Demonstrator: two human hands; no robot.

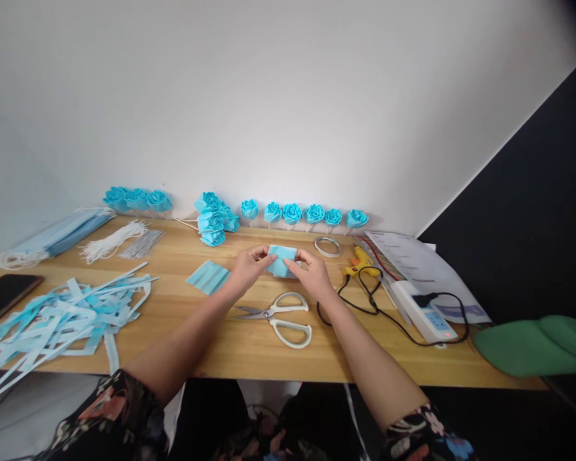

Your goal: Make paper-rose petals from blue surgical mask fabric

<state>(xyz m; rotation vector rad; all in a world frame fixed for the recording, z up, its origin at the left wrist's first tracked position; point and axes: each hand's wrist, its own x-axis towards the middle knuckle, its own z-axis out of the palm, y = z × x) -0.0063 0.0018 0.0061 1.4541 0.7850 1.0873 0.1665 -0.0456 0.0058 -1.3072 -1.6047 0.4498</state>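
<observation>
Between both hands, above the wooden table [173, 349], is a small folded piece of light-blue mask fabric [283, 252]. My left hand [250, 266] pinches its left edge with thumb and fingers. At the right edge, my right hand [312, 269] grips the same piece, its thumb lying over the front. A flat pleated piece of blue fabric [208, 277] lies just left of my left wrist. Below the hands rest white-handled scissors [271, 312], blades spread and pointing left.
Blue fabric roses [292, 213] line the wall. Fabric strips [72, 314], a phone [7, 298], face masks [60, 235], white cords [112, 240] and grey wires [141, 244] lie left. On the right are a wire coil [327, 247], yellow glue gun [362, 262], power strip [425, 314], papers [417, 269] and a green object [532, 346].
</observation>
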